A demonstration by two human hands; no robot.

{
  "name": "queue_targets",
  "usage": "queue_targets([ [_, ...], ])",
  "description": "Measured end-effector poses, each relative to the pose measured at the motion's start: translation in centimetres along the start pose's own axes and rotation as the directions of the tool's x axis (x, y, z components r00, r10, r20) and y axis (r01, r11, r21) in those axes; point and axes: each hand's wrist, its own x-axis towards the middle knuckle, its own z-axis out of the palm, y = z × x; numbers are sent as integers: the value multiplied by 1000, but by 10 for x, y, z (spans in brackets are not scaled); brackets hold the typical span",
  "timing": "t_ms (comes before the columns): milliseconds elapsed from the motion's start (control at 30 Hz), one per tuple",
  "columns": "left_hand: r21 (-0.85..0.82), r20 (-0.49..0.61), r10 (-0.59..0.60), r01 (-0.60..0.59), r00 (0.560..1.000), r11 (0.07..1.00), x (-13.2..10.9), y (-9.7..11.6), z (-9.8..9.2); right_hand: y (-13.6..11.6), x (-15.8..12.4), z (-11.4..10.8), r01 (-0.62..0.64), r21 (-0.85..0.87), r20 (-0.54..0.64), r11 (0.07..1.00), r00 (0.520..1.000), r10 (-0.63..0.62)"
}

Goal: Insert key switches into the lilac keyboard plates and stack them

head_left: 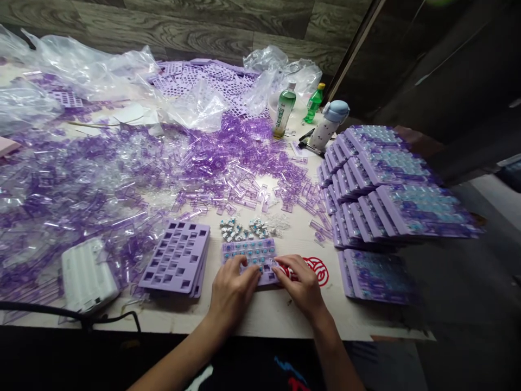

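A purple tray [249,251] partly filled with blue-topped switches lies at the table's front edge. My left hand [233,289] rests on its near left part, fingers bent and pressing down on the switches. My right hand [300,282] covers the tray's right end, fingertips curled onto it; what they pinch is hidden. Just beyond the tray sits a small pile of loose switches [243,228]. A stack of empty purple trays [176,260] lies to the left of my left hand.
Clear purple plastic pieces [122,174] cover most of the table, with crumpled plastic bags [81,65] behind. Stacks of filled trays [386,184] stand at right. Two green bottles [285,111], a blue-capped flask [329,126] and a white box [86,276] with a black cable are also present.
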Motion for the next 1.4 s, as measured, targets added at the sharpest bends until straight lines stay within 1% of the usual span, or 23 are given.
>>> queue_targets([
  [333, 99, 31, 6, -9, 1000, 995, 3, 7, -3, -10, 5, -5, 66, -48, 13, 997, 998, -65],
  [433, 91, 67, 6, -12, 998, 996, 5, 7, -5, -12, 5, -7, 73, -58, 9, 996, 997, -72],
  [500, 51, 81, 10, -14, 997, 999, 6, 6, -8, -12, 6, -8, 77, -59, 13, 995, 997, -76],
  [567, -10, 69, 9, -8, 998, 1000, 6, 3, -12, -13, 7, -8, 88, -61, 25, 994, 996, -87],
  [633, -57, 31, -13, 14, 999, 998, 6, 0, -17, -14, 7, -7, 113, -68, 51, 991, 993, -109],
  [767, -99, -29, -35, 32, 999, 995, 3, -5, -23, -13, 9, -3, 175, -103, 141, 979, 977, -159],
  [933, -112, -4, 60, -60, 998, 992, -4, -5, -23, -11, 10, 3, 244, -156, 233, 957, 951, -204],
  [1100, -69, 49, 125, -121, 991, 990, -7, -7, -15, -8, 11, 5, 275, -170, 232, 946, 944, -233],
  [1233, 4, 76, 177, -178, 981, 984, -9, -10, -10, -7, 10, 9, 317, -187, 257, 930, 929, -265],
  [1333, 63, 118, 187, -195, 975, 979, -13, -10, -8, -9, 8, 11, 384, -245, 301, 890, 903, -306],
  [1400, 77, 151, 199, -212, 968, 974, -14, -8, -8, -13, 6, 13, 432, -320, 345, 843, 882, -321],
])
